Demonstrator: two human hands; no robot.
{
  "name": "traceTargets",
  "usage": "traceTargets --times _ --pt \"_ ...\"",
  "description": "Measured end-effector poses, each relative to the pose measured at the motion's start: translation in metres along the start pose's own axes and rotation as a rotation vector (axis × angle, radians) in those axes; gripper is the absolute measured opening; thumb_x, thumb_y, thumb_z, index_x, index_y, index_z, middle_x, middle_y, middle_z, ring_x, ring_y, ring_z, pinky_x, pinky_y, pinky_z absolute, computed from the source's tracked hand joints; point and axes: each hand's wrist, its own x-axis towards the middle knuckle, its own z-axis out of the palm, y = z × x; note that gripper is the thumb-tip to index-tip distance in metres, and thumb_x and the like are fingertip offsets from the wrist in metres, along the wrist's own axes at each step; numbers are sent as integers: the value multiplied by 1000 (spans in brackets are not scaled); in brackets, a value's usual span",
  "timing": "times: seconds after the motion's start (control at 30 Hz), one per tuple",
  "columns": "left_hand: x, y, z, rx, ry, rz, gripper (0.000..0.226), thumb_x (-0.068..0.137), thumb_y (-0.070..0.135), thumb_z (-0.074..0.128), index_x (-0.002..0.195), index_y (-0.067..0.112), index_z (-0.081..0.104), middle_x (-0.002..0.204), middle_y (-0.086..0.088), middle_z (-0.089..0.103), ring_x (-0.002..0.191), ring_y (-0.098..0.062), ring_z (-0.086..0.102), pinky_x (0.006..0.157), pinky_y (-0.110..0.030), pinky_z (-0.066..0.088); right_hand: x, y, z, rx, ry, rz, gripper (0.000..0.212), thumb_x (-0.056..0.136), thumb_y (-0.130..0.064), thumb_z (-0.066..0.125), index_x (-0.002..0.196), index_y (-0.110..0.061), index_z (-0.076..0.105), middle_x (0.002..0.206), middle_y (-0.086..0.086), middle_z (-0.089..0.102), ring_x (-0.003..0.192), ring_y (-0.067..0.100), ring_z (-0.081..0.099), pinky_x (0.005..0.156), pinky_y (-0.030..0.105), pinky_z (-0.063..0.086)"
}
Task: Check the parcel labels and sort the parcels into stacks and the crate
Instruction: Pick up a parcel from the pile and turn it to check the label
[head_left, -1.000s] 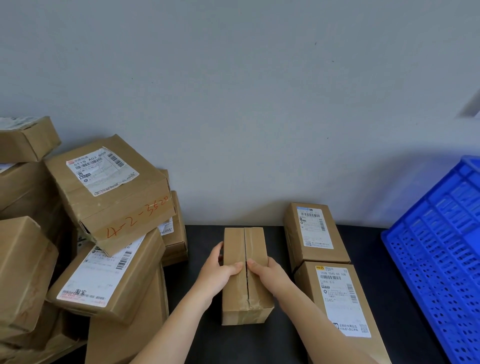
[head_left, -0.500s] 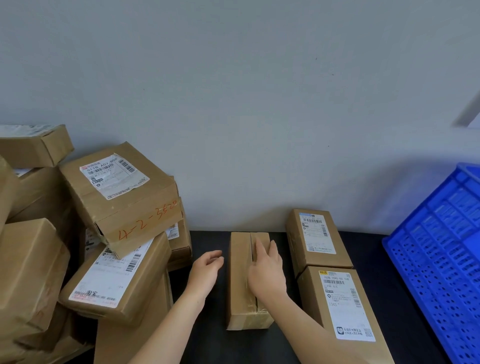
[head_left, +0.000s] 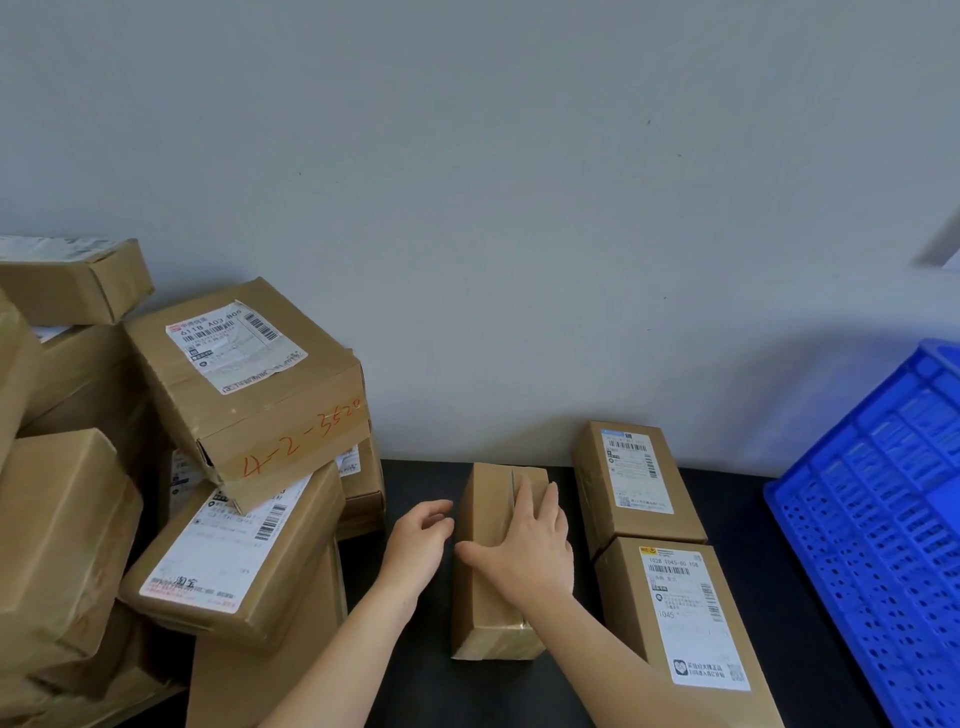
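Observation:
A narrow brown parcel (head_left: 485, 618) with a taped seam on top and no label showing lies on the black table (head_left: 415, 483). My right hand (head_left: 524, 551) rests flat on its top with straight fingers. My left hand (head_left: 418, 540) hovers just left of it, fingers loosely curled, holding nothing. Two labelled parcels lie to the right, one at the back (head_left: 631, 480) and one in front (head_left: 685, 623). The blue crate (head_left: 872, 525) stands at the far right.
A leaning heap of brown parcels fills the left side, topped by a box marked "4-2-3520" (head_left: 249, 379) over a labelled parcel (head_left: 234, 551). A grey wall (head_left: 519, 208) closes the back of the table.
Both hands gripped the narrow parcel a second ago. The left hand has let go and drawn off to the left; the right hand has spread flat on top. The parcel now lies slightly further back.

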Motion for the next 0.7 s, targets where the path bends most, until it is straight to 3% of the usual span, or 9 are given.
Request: traceTargets --times 0.17,0.33,0.5,0.6,0.7 --pt "2 -3 2 43 17 -4 37 97 15 50 134 18 50 136 -4 51 125 -20 47 99 -31 37 0 3 -4 91 -2 13 103 75 -56 63 151 -27 0 159 3 -10 145 31 4 114 46 23" --pt "2 -5 3 49 15 -88 56 95 27 55 145 18 32 147 -9 39 134 -26 38 107 -39 33 2 10 -9 278 -17 -2 98 72 -52 65 149 -32 8 157 -1 3 141 29 16 110 48 29" --pt "2 -9 4 -11 -61 -210 74 92 44 54 151 19 16 151 -9 30 136 -30 34 108 -47 31 4 14 -8 495 -31 14 99 54 -62 55 143 -42 18 147 -2 27 126 25 38 99 50 43" --pt "5 -10 6 -26 -93 -209 71 91 46 55 148 18 22 143 -8 40 128 -28 42 106 -46 34 6 17 -9 546 -60 11 92 62 -58 56 145 -39 19 142 -3 34 120 21 43 98 47 45" --pt "6 -8 7 32 -100 -155 71 91 45 56 147 17 25 139 -6 44 124 -25 46 103 -41 39 9 20 -14 572 -95 16 79 82 -46 58 149 -33 18 138 -3 40 115 17 47 97 38 44"
